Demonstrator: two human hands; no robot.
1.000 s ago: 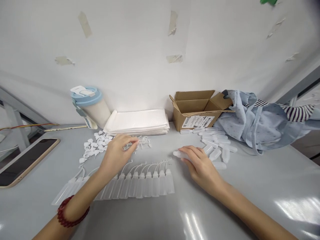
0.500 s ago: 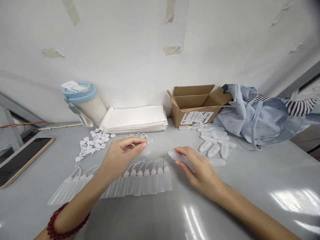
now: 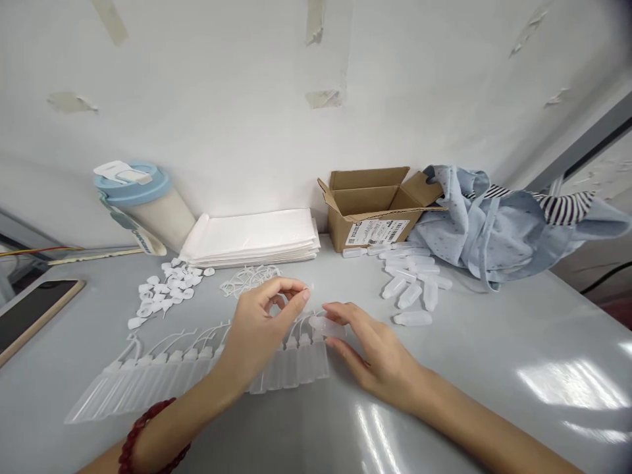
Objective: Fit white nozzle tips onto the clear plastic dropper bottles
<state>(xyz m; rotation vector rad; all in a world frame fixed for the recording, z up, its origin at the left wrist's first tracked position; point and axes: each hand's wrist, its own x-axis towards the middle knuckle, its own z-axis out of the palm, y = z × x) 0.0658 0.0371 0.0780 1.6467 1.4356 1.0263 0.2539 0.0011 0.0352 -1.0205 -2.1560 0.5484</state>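
My right hand (image 3: 378,349) grips a small translucent plastic bottle (image 3: 326,325) between thumb and fingers, its neck end turned left. Close by on the left, my left hand (image 3: 264,322) pinches a tiny clear piece (image 3: 311,287) at the fingertips, too small to make out fully. Below both hands lies a row of clear bottles (image 3: 291,367) with thin white tubes at their necks; my left forearm covers part of it. Behind my left hand is a tangle of thin white tubes (image 3: 247,280). Loose bottles (image 3: 409,296) lie to the right, and a heap of white caps (image 3: 165,289) to the left.
Along the wall stand a blue-lidded cup (image 3: 148,201), a stack of white sheets or pouches (image 3: 251,237), an open cardboard box (image 3: 375,214) and a bundle of light blue cloth (image 3: 494,224). A phone (image 3: 37,313) lies at the left edge of the grey table.
My left hand has moved right with the small clear piece, nearer the bottle in my right hand. The tube tangle shows more. The camera view has turned slightly right.
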